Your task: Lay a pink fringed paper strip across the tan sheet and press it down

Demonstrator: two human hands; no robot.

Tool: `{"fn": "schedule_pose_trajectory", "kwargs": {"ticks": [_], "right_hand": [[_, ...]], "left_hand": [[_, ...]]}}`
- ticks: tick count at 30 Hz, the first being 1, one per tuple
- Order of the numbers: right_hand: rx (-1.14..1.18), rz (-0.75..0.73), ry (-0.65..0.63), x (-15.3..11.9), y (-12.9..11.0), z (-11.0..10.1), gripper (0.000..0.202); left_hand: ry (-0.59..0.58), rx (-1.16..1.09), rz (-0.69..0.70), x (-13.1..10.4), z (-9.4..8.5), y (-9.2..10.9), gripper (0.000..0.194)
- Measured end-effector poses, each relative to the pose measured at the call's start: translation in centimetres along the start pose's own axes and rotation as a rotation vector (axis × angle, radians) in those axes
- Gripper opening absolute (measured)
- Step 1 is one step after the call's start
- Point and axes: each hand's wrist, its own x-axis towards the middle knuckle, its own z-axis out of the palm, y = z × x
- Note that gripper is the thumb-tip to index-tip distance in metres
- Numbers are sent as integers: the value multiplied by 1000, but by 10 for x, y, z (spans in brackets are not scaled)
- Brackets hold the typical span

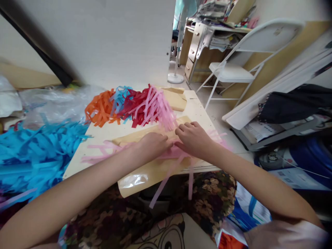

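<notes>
Found pink strips (178, 153) lying across a brown sheet (153, 173) at the near edge of a table (198, 110). Noted left hand (154, 145) and right hand (193, 138) close together over the strips, with fingers bent; cannot tell whether clamped on them. Seen beyond: orange fringe (100, 108), red fringe (132, 103), pink fringe (158, 107). Farther off: white chair (234, 72).

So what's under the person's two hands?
Under the left hand and right hand, pink strips over a tan sheet. The portions they cover can't be seen.
</notes>
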Motion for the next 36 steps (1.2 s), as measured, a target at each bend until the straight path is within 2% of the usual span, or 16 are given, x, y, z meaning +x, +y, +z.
{"fn": "schedule_pose_trajectory", "kwargs": {"ticks": [2, 4, 6, 9, 13, 16, 20, 27, 31, 36], "right_hand": [[49, -141, 151, -9, -2, 1, 23], [138, -245, 203, -18, 1, 5, 24], [210, -271, 235, -25, 7, 9, 26], [280, -250, 218, -34, 16, 13, 26], [335, -329, 111, -43, 20, 14, 32], [361, -364, 91, -46, 22, 15, 29], [356, -358, 102, -50, 31, 16, 18], [300, -285, 77, -66, 58, 20, 11], [278, -231, 60, -77, 75, 22, 17], [233, -87, 92, -85, 91, 29, 29]], "left_hand": [[16, 6, 9, 0, 1, 1, 23], [24, 25, 32, 0, 2, 2, 22], [33, 41, 31, 0, 2, 3, 22], [39, 37, 12, -1, 1, 4, 23], [45, 17, 4, -1, 1, 2, 26], [40, 15, -6, -1, 0, 1, 26], [-1, 38, 7, -2, -3, 1, 20], [-33, 13, 5, -1, -4, 0, 21], [-51, 6, 10, -1, -6, -1, 21], [-47, 4, 14, -2, -6, -1, 20]]}}
